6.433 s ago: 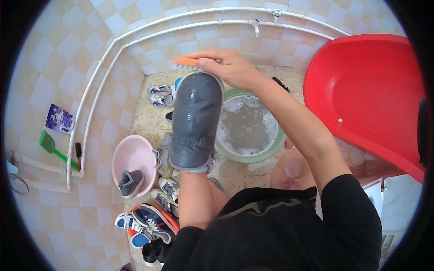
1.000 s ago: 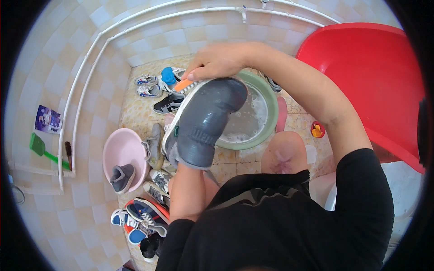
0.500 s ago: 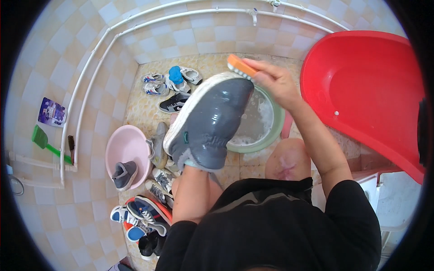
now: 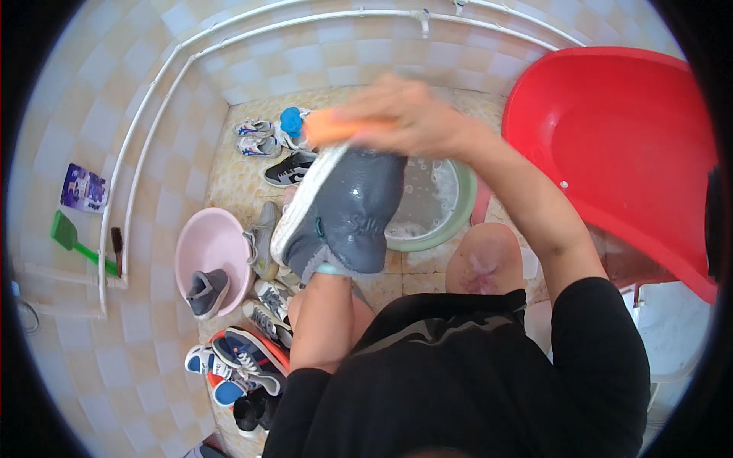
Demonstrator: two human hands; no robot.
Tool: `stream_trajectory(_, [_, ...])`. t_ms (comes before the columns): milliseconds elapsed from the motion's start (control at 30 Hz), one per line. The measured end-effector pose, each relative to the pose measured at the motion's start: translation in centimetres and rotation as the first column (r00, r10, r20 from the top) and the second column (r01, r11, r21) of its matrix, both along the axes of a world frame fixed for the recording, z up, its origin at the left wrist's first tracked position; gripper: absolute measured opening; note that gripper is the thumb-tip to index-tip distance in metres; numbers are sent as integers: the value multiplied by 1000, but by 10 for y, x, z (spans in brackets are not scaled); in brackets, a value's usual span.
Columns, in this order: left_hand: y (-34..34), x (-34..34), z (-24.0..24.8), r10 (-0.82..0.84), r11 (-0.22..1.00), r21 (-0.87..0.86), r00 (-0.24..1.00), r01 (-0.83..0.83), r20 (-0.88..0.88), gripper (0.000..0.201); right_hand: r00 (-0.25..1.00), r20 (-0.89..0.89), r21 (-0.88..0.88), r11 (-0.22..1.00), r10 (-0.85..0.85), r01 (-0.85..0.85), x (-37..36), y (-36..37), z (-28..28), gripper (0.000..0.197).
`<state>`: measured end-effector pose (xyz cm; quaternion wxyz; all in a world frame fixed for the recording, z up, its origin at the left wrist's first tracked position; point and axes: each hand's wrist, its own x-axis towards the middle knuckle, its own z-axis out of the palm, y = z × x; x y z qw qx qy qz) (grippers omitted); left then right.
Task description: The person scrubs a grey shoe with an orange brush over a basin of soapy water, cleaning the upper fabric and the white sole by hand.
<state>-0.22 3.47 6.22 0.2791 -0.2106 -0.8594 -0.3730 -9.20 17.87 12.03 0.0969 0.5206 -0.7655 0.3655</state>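
A wet grey shoe with a white sole is held up over the floor, sole side toward the left. My left wrist goes into its opening; the hand inside is hidden and carries the shoe. In my right hand, blurred by motion, is an orange scrubbing brush, held at the toe end by the sole edge. The bristles are hidden or smeared. Behind the shoe, a green-rimmed basin contains cloudy, foamy water.
A pink basin at left contains another grey shoe. Several shoes lie along the left floor, some in an orange container. A big red tub stands at right. White pipes run along the tiled wall, near a green plastic tool.
My right hand has swept left with the brush, from the shoe's toe tip toward the white sole edge. The shoe has shifted slightly left and tilted.
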Motion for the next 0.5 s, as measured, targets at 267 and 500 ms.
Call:
stream_trajectory(267, [-15, 5, 3, 51, 999, -14, 996, -53, -75, 28, 759, 628, -189, 912, -173, 365, 1, 62, -55, 34])
stream_trajectory(500, [-43, -12, 12, 176, 968, -136, 956, -212, -235, 28, 688, 718, -358, 792, -105, 494, -1, 49, -51, 38])
